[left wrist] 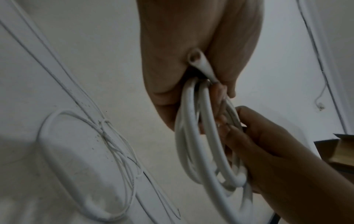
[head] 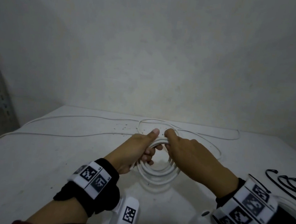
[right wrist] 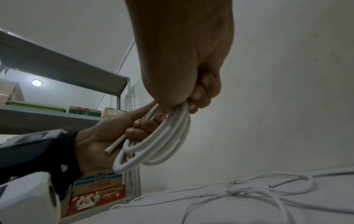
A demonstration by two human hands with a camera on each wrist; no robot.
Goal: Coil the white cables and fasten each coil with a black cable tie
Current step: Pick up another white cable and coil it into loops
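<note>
Head view: loose cables (head: 79, 133), black ties (head: 289, 185) flank the coil (head: 157, 173).

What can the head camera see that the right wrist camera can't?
Only the head camera shows the black cable ties lying on the table at the right. Only the right wrist camera shows the shelf with boxes. Both show the left hand and right hand gripping the white coil, with loose cable behind.

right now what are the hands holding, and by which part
Both hands grip the same coil of white cable at the top of its loops: the left hand on the left side, the right hand right beside it.
</note>
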